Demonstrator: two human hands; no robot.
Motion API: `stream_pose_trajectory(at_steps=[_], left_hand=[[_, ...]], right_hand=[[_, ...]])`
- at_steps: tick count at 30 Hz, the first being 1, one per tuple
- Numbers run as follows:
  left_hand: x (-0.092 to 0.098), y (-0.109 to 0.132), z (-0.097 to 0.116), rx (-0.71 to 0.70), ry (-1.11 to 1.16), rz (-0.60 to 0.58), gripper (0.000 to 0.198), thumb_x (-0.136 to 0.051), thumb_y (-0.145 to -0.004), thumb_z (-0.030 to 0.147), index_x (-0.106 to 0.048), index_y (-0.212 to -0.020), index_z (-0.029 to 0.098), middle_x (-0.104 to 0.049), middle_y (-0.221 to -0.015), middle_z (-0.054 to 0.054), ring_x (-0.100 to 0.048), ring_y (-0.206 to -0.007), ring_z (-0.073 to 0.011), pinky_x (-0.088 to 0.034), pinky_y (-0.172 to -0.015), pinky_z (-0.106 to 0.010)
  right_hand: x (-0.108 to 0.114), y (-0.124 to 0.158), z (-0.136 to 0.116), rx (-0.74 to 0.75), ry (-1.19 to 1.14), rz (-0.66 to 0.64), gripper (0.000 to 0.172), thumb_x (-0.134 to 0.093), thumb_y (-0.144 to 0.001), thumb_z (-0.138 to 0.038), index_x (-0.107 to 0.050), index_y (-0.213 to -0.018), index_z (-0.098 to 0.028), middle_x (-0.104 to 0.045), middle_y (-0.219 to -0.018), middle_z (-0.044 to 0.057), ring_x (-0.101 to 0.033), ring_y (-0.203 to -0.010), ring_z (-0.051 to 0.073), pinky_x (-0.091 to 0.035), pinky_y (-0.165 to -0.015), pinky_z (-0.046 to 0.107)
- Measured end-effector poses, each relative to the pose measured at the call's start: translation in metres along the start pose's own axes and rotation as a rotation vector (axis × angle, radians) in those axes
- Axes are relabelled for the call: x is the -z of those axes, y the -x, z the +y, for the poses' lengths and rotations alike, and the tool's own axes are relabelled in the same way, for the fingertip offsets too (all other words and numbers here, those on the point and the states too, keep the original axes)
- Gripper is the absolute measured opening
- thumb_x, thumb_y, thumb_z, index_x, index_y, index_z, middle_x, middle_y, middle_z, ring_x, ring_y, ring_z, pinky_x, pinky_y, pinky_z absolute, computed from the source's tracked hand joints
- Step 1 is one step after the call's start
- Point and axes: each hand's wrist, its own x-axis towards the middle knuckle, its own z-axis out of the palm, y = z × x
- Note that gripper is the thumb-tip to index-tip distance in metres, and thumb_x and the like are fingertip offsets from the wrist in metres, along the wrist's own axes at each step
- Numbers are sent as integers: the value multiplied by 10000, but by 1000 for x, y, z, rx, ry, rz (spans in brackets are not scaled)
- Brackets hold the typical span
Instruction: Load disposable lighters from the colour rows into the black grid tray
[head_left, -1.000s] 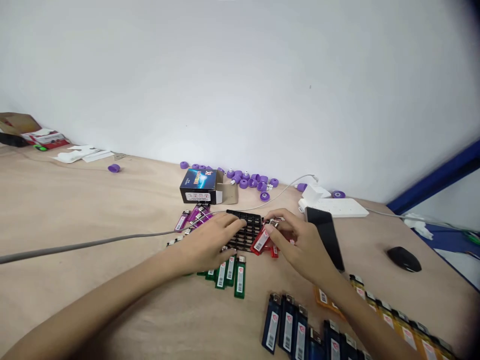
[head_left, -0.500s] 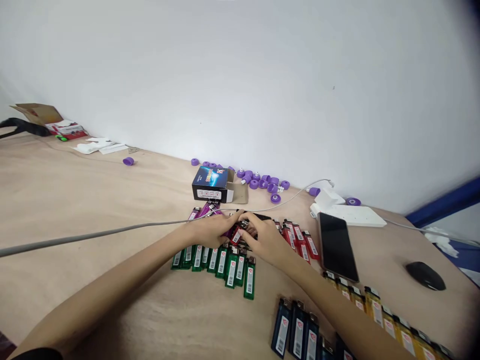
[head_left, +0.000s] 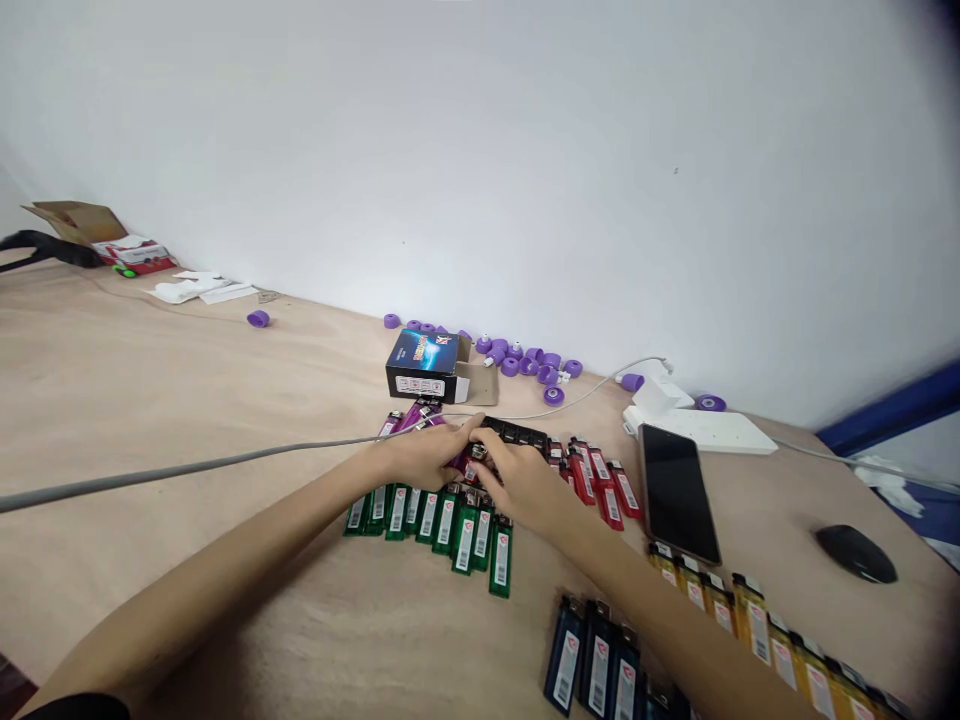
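A black slotted tray [head_left: 517, 433] lies partly hidden behind both hands. My left hand [head_left: 429, 455] closes round its left end, thumb at the near side and fingers at the far side. A strip of purple shows just inside that grip. My right hand [head_left: 521, 480] pinches a red lighter [head_left: 472, 470] by its metal top, over the tray. Purple lighters [head_left: 414, 413] lie past my left hand. Nearer me is a row of green lighters [head_left: 445, 520]; more red lighters [head_left: 600, 475] lie right of my right hand.
A grey cable [head_left: 225, 465] crosses above my left wrist. Behind stand a dark blue box [head_left: 424, 365] and scattered purple caps [head_left: 529, 362]. To the right are a phone [head_left: 679, 495], a white power strip [head_left: 705, 430], a mouse [head_left: 856, 553], yellow lighters [head_left: 757, 620] and dark blue lighters [head_left: 598, 655].
My right hand has shifted slightly down, its fingers lower over the red lighter. More of the black tray shows behind it. My left hand stays nearly in place.
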Motion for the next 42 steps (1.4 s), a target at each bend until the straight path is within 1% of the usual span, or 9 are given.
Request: stream_pose_trajectory(at_steps=[5, 8, 14, 20, 26, 30, 36, 39, 42], left_hand=[[-2, -1, -2, -10, -1, 23, 937, -566, -842, 132, 39, -1549, 23, -680, -1161, -197, -645, -1080, -330, -477, -827, -364], [-2, 0, -1, -30, 4, 30, 937, -567, -836, 127, 31, -1553, 37, -689, -1130, -182, -660, -1019, -319, -474, -800, -359], [0, 2, 0, -93, 35, 18, 991, -561, -825, 89, 112, -1553, 104, -589, -1357, -200, -650, -1054, -284, -474, -824, -334], [1, 6, 3, -89, 45, 5, 972, -562, -827, 73, 75, -1561, 104, -636, -1285, -182, -653, -1034, -273, -469, -803, -320], [1, 10, 7, -30, 39, -2, 883, -572, -839, 92, -59, -1558, 82, -647, -1253, -201, -653, -1044, -288, -483, -784, -320], [5, 11, 12, -24, 42, -1, 798, -575, -836, 80, -199, -1539, 108, -539, -1411, -233, -573, -1225, -327, -484, -927, -378], [23, 20, 40, -49, 88, 94, 737, -602, -884, 159, -247, -1530, 167, -528, -1431, -193, -524, -1284, -337, -473, -1015, -446], [30, 30, 68, -97, 120, 273, 586, -532, -952, 218, -315, -1495, 179, -502, -1457, -180, -481, -1327, -330, -442, -1066, -478], [20, 38, 100, -232, 227, 380, 409, -484, -980, 228, -469, -1383, 162, -616, -1314, -156, -553, -1237, -280, -453, -1061, -421]], right_hand=[[-7, 3, 0, -12, 13, 5, 285, -511, -968, -172, -499, -1251, -139, -730, -889, 105, -715, -815, 267, -512, -694, 341], [-9, 3, 0, -21, 5, 15, 173, -530, -959, -160, -538, -1132, -165, -728, -878, 85, -718, -819, 256, -505, -691, 323], [-13, 7, -6, -51, 10, 31, 70, -556, -961, -164, -574, -1027, -176, -727, -860, 74, -707, -780, 236, -467, -682, 305], [-11, 9, -12, -55, -8, 16, 28, -567, -952, -167, -580, -969, -186, -698, -789, 44, -685, -732, 222, -448, -637, 287], [-3, 19, -11, -66, -58, 30, 180, -629, -919, -190, -597, -1096, -186, -740, -999, 86, -704, -927, 245, -530, -787, 347], [30, 44, 2, -161, -77, 120, 292, -614, -915, -246, -580, -1200, -193, -719, -1169, 109, -676, -1084, 252, -516, -950, 417], [81, 82, 41, -462, -66, 209, 193, -527, -913, -365, -618, -970, -205, -759, -885, 71, -723, -803, 218, -559, -746, 342], [77, 86, 56, -625, -14, 196, 195, -539, -889, -384, -617, -828, -215, -744, -764, 64, -701, -678, 222, -512, -644, 327], [62, 84, 61, -734, 43, 138, 275, -581, -863, -413, -597, -667, -221, -711, -654, 85, -674, -626, 256, -426, -586, 331]])
